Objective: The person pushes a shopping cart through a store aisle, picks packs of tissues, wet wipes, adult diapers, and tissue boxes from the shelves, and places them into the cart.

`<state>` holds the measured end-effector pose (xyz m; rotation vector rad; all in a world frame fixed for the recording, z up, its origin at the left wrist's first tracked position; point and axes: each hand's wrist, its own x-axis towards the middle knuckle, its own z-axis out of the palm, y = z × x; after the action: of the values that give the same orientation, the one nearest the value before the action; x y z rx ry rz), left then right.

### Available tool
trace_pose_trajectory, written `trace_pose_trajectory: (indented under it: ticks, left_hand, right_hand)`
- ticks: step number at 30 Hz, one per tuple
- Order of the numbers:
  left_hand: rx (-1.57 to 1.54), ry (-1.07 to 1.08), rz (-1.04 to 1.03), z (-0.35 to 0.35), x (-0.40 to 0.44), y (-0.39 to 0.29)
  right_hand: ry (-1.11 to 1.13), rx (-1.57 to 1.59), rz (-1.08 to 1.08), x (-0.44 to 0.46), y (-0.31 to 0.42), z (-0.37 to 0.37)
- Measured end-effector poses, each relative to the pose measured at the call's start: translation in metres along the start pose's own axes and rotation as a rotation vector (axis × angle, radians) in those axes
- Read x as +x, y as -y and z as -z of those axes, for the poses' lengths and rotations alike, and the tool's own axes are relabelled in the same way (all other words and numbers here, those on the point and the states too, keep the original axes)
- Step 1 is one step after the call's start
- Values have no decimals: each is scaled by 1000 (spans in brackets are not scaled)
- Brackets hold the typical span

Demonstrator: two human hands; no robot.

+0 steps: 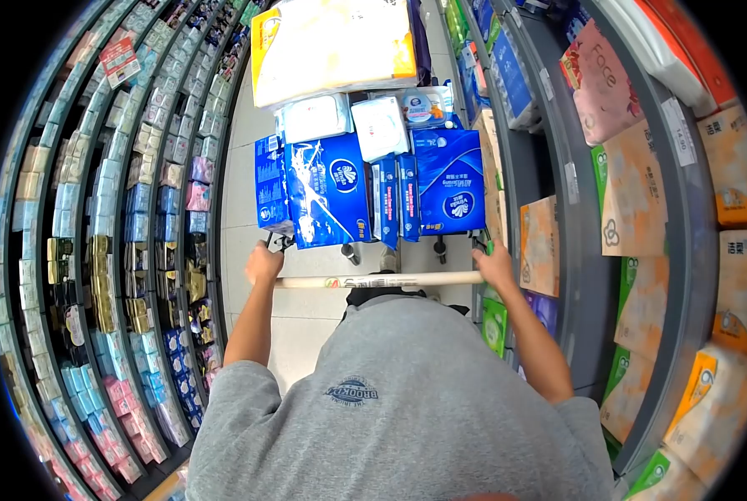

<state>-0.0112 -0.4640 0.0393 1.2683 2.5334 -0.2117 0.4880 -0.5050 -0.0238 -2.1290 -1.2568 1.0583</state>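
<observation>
A shopping cart's pale handle bar (380, 281) runs across in front of my waist. My left hand (263, 264) is closed on the cart at the bar's left end, by a dark metal bracket. At the other end, my right hand (495, 265) grips the cart's right corner. Blue Vinda tissue packs (327, 188) fill the near part of the load. On top of them lie white wipes packs (380, 128) and a smaller wipes pack (423, 106) with a blue lid. Farther forward rests a large white and yellow package (336, 50), washed out by glare.
Tall shelves (127, 250) of small tissue packs line the left side. Close on the right, grey shelves (586, 250) hold large orange tissue packs (632, 188) and a pink pack (600, 82). Pale floor tiles (294, 330) show around the cart.
</observation>
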Motion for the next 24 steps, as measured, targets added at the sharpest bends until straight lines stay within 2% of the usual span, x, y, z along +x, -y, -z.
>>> trace_pose_trajectory:
  ticks: [2,3,4,6,7,9,10,12,13,17,21,24]
  left_hand:
    - [-193,-237,-28,-8,3,4]
    - [-191,-234,-35,-12,6,9]
    - [-350,-313,-69,-17,11,16]
    - [-657,-428,-118,-28,26,29]
    - [-655,-423,-122,-25,35,35]
    - [-1004,-476,-7,-23,52,43]
    - [-1042,-498,-19,-4,49,39]
    - [-1083,-553,-119,17,67,36]
    - [-1112,-568,-181,32,75,28]
    - [-1305,-463,-376,94,107,-34]
    - [-1505,-188,-535,148,94,-118]
    - [-1542,-60,-531,169,96,-164]
  right_hand:
    - [-5,-4,-2,3,-4,-7]
    - [-7,-12,-5,1,-2,-6]
    - [-11,-12,-10,-2,0,-1]
    - [229,129,-25,-6,5,16]
    - [226,131,-31,-5,3,24]
    - [230,80,64,3,3,41]
    - [223,78,54,2,11,51]
    - [-21,183,158,5,30,71]
    - [-62,197,208,9,46,81]
    - [-114,384,339,33,131,100]
    - [-102,505,440,40,237,84]
    - [-174,497,543,54,299,66]
